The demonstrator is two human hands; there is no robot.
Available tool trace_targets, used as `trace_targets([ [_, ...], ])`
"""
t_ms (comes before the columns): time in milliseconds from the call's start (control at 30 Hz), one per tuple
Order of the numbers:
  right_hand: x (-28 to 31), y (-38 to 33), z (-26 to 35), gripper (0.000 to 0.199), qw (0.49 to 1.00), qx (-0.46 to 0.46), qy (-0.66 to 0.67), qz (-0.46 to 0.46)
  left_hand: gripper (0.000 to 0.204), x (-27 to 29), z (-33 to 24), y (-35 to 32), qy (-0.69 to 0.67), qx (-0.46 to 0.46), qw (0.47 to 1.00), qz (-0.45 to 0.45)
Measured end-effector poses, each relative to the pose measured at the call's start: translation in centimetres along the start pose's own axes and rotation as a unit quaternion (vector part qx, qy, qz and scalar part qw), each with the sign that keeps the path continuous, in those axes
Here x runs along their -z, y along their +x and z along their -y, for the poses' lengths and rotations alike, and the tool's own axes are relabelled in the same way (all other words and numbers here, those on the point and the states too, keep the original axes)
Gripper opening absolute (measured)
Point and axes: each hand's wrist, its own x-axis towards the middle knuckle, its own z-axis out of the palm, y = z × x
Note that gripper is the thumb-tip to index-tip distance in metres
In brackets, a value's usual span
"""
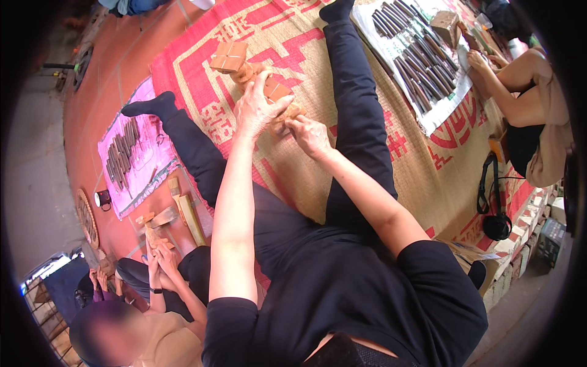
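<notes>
Woven red and tan mat (391, 171) covers the floor, and the person sits on it with both legs in black trousers stretched forward and apart. Between the legs stands a wood carving (254, 76), its long axis tilted, running from the hands up and to the left, where a squared block with crossed grooves is its far end. The left hand (257, 110) lies over the lower part of the carving, fingers closed around it, arm nearly straight. The right hand (309, 136) is just beside, at the carving's near end, with fingers pinched together; what they hold is hidden. Free mat stays ahead of the carving and between the legs. On the left, a pink cloth (131, 162) with dark chisels lies on the red floor; on the right, a white cloth (428, 67) carries more chisels. Another person works at the lower left, and another at the right edge.
</notes>
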Motion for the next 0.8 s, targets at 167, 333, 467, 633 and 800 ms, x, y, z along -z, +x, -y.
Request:
trace_targets([
  [167,1.2,2.9,1.1,0.017,0.995,-0.085,0.021,-0.047,0.082,-0.2,0.2,-0.1,0.001,-0.002,1.000,-0.019],
  [333,-0.3,-0.2,1.1,0.013,0.999,-0.016,0.028,-0.024,0.081,-0.2,-0.2,-0.1,0.001,-0.008,1.000,-0.022],
  [467,0.8,0.8,0.7,0.016,0.997,-0.048,0.039,-0.049,0.080,-0.5,0.1,-0.4,0.011,-0.008,0.999,-0.038],
  [633,-1.8,1.1,1.0,0.019,0.997,-0.031,0.004,-0.066,0.074,-0.5,-0.3,-0.2,0.012,-0.003,0.999,-0.036],
  [800,0.1,-0.1,0.2,0.016,0.999,0.002,0.038,-0.032,0.074,-0.6,0.0,-0.3,0.000,-0.002,0.999,-0.045],
])
